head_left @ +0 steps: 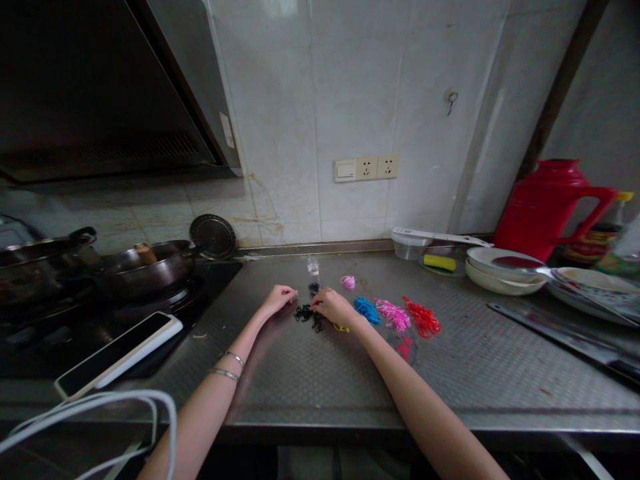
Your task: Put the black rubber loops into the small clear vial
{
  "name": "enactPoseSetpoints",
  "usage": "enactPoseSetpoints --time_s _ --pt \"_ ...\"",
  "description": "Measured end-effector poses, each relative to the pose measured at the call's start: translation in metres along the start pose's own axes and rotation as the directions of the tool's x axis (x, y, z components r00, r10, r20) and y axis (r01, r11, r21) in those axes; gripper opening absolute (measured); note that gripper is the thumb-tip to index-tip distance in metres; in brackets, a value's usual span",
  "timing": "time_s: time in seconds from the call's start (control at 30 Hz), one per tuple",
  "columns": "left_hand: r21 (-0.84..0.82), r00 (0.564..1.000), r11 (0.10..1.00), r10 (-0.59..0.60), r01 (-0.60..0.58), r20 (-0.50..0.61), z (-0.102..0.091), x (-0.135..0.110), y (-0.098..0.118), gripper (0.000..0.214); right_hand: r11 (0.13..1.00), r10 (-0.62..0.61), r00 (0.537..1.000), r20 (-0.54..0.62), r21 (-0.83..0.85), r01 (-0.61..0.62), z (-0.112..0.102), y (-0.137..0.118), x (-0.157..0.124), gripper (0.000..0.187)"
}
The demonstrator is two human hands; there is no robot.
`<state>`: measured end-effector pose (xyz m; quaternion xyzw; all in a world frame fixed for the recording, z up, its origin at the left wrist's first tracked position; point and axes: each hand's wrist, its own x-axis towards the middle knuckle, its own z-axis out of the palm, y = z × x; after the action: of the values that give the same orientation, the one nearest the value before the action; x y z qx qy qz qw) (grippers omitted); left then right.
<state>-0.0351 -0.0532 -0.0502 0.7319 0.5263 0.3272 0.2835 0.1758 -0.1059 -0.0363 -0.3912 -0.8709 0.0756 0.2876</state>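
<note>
Small black rubber bands (304, 313) lie in a loose pile on the metal counter. My left hand (280, 299) is just left of the pile, fingers drawn together; anything in them is too small to make out. At the pile's right edge, my right hand (334, 306) reaches down with its fingertips pinched beside the black bands, their hold unclear. Behind the hands is a small clear bottle (313, 270) with black bands at its near end. Right of my right hand are blue bands (367, 311), pink bands (393, 314) and red bands (423, 317). Yellow bands (341, 327) show partly under that hand.
A pink bundle (348, 282) lies behind the piles, a clear bag with red pieces (405, 347) in front. Pans (145, 267) and a phone-like device (120, 353) are at left. Stacked dishes (505, 273), a knife (560, 340) and a red thermos (545, 210) stand right.
</note>
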Motion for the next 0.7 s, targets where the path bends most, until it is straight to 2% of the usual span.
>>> enactPoseSetpoints --time_s 0.23,0.4,0.57,0.7 --pt "-0.007 1.000 1.000 -0.024 0.024 0.004 0.001 0.000 -0.002 0.037 0.981 0.052 0.989 -0.139 0.193 -0.024 -0.006 0.003 0.005 0.018" --pt "0.022 1.000 1.000 0.010 -0.010 0.004 0.002 0.004 -0.006 0.034 0.947 0.144 0.944 -0.298 0.318 -0.044 -0.023 0.005 0.013 0.019" --pt "0.019 0.999 1.000 0.005 -0.006 0.037 0.000 0.006 -0.006 0.032 0.953 0.136 0.893 -0.430 0.303 0.001 -0.043 0.012 0.029 0.018" --pt "0.028 0.996 1.000 0.005 -0.008 0.089 -0.001 0.002 0.000 0.033 0.963 0.219 0.834 -0.506 0.248 -0.103 -0.053 0.014 0.051 0.021"
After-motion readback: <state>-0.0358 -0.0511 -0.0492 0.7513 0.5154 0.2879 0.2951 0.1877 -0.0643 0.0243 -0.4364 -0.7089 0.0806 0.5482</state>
